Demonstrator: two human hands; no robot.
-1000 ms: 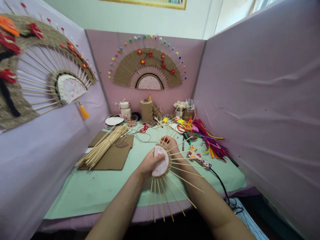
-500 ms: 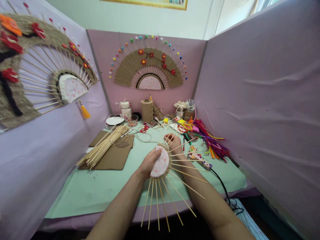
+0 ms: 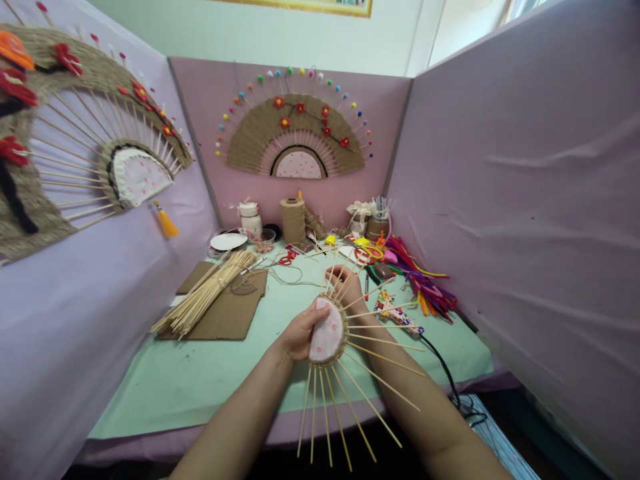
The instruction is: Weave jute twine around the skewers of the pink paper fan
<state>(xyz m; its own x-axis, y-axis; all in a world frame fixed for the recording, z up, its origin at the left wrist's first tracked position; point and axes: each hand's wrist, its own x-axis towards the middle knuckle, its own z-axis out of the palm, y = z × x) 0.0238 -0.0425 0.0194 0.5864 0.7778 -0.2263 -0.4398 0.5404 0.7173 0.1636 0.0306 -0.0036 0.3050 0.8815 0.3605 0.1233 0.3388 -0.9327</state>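
My left hand grips a half-made fan by its pink flowered fabric centre, thumb on the front face. Thin bamboo sticks radiate from the centre, and a band of jute twine runs round its rim. My right hand is behind the upper sticks with fingers closed, pinching among the sticks near the rim; what it pinches is too small to make out. The fan hangs above the green table mat.
A bundle of bamboo sticks lies on brown cardboard at the left. A twine spool, jars, red scissors, pipe cleaners and a glue gun with a black cord sit behind and right. Finished fans hang on the walls.
The fan has shifted slightly right and lower and turned a little in my hands. My right hand has moved along the upper sticks.
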